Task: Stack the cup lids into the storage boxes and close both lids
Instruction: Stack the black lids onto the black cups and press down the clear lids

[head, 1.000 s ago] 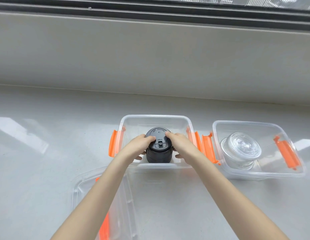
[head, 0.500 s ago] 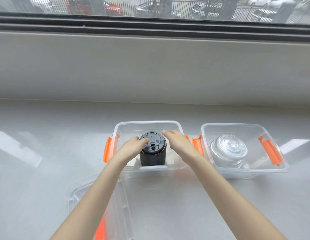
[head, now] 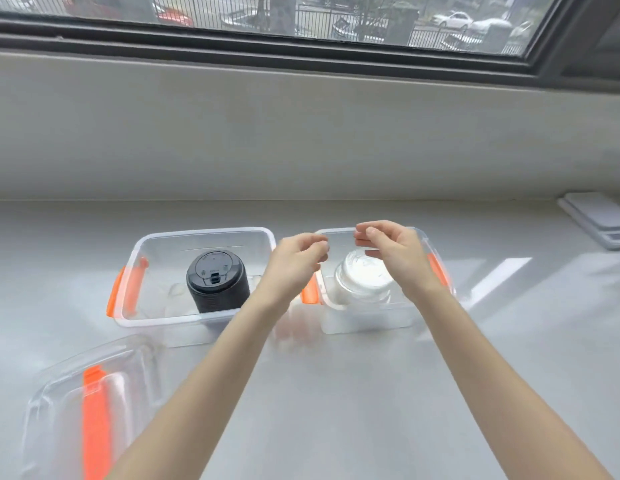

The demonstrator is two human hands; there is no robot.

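Note:
A stack of black cup lids (head: 217,280) stands upright in the left clear storage box (head: 156,242), which has orange latches. A stack of clear cup lids (head: 362,278) sits in the right clear box (head: 336,233). My left hand (head: 294,263) hovers between the two boxes, fingers curled, holding nothing. My right hand (head: 393,251) hangs over the right box above the clear stack, fingers loosely bent and empty. A clear box lid (head: 90,403) with an orange strip lies at the near left.
A grey-white counter (head: 336,393) runs to a low wall under a window. A flat white scale (head: 599,218) sits at the far right against the wall.
Both hands let go of the black lid stack and moved right and up, now over the right box. The camera view shifted, bringing the window into sight.

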